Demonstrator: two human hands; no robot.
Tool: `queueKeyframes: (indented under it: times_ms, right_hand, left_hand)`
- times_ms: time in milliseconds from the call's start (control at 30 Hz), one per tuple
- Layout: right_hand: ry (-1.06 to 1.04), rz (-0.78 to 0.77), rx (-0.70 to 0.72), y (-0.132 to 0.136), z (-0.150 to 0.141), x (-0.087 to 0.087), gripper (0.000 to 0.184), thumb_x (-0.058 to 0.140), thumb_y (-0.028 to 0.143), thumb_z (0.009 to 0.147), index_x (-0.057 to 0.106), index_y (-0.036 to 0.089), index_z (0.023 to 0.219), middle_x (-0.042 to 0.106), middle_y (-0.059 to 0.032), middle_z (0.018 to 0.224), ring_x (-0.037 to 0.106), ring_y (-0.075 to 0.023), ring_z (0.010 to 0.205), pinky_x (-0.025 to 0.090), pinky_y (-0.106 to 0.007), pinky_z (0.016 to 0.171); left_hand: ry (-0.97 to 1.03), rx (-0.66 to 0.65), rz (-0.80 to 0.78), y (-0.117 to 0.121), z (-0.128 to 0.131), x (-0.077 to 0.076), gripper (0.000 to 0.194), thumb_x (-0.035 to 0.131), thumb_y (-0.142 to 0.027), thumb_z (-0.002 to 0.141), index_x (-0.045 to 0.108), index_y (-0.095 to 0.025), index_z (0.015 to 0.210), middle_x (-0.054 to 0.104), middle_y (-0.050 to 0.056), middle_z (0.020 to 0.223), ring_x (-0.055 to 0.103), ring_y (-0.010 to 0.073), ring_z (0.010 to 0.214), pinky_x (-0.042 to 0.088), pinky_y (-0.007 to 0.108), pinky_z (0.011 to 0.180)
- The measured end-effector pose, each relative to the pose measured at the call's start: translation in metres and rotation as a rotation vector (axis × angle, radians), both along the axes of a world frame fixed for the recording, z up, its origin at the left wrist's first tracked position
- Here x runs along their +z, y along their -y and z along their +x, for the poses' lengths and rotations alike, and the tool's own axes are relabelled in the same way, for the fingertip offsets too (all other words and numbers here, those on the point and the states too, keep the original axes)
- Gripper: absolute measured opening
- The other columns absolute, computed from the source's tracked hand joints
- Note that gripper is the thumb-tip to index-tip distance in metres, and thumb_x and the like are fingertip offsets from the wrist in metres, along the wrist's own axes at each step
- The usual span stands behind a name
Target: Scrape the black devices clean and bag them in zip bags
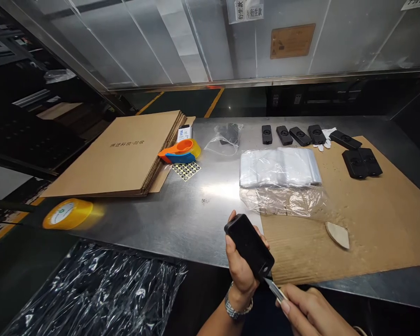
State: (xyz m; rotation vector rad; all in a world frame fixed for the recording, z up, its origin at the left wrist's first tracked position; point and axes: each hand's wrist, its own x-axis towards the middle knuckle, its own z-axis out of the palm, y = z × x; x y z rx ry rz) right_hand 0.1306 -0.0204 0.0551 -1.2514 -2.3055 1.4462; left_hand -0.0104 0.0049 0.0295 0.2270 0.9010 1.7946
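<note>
Leftward, our left hand (241,266) is gripping a black casing (249,246) above the near edge of the worktop (182,219); its long axis is running from upper left to lower right, lower end toward the blade. Rightward, our right hand (311,310) is pinching a thin metal blade (275,288), tip touching that end. We are judging that a slip could nick the left fingers.

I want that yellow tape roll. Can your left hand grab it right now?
Probably not yet. The left hand is full, gripping a black case. The yellow tape roll lies far to the left on the steel table, with nothing between.
</note>
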Motion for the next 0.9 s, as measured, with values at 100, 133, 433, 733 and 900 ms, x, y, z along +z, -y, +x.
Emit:
queueKeyframes:
  times_ms: [100,133,433,733,900]
  right_hand:
    - [-0.027,-0.037,0.021,0.000,0.001,-0.003,0.037,0.026,0.039,0.092,0.051,0.019,0.073,0.056,-0.0012,0.060,0.054,-0.0109,0.055,0.045,-0.019,0.052]
    - [-0.047,-0.071,0.040,-0.001,0.001,-0.004,0.038,0.026,0.040,0.092,0.051,0.018,0.073,0.054,0.0000,0.058,0.053,-0.0100,0.053,0.043,-0.018,0.050]
    - [-0.141,0.789,-0.046,0.004,0.003,-0.019,0.029,0.035,0.008,0.089,0.052,0.004,0.112,0.062,-0.0047,0.067,0.059,-0.0109,0.056,0.047,-0.019,0.055]
    - [0.110,1.247,0.024,0.008,-0.006,-0.016,0.035,0.033,0.000,0.084,0.065,0.001,0.098,0.046,0.0016,0.048,0.048,-0.0079,0.039,0.038,-0.021,0.040]
    - [0.109,1.244,0.032,0.009,-0.007,-0.017,0.035,0.033,-0.001,0.084,0.066,0.002,0.096,0.046,0.0022,0.048,0.047,-0.0071,0.039,0.037,-0.020,0.039]
  left_hand:
    - [0.002,0.039,0.003,0.000,0.000,0.001,0.045,0.026,-0.052,0.086,0.037,-0.034,0.125,0.058,0.002,0.071,0.053,0.0155,0.055,0.045,0.027,0.052]
    - [0.007,0.052,0.002,-0.001,0.001,0.001,0.045,0.026,-0.052,0.086,0.037,-0.034,0.125,0.058,0.002,0.071,0.053,0.0157,0.055,0.046,0.028,0.052]
    - [0.003,0.295,0.045,-0.002,0.004,0.007,0.044,0.036,-0.058,0.079,0.043,-0.038,0.118,0.057,0.002,0.069,0.052,0.0170,0.056,0.045,0.028,0.051]
    - [-0.092,0.427,0.103,-0.003,0.006,0.008,0.045,0.037,-0.061,0.077,0.048,-0.038,0.114,0.056,0.001,0.068,0.052,0.0176,0.055,0.046,0.030,0.051]
    - [-0.113,0.447,0.131,-0.003,0.006,0.006,0.045,0.039,-0.062,0.075,0.048,-0.039,0.113,0.057,0.001,0.068,0.052,0.0179,0.054,0.046,0.030,0.050]
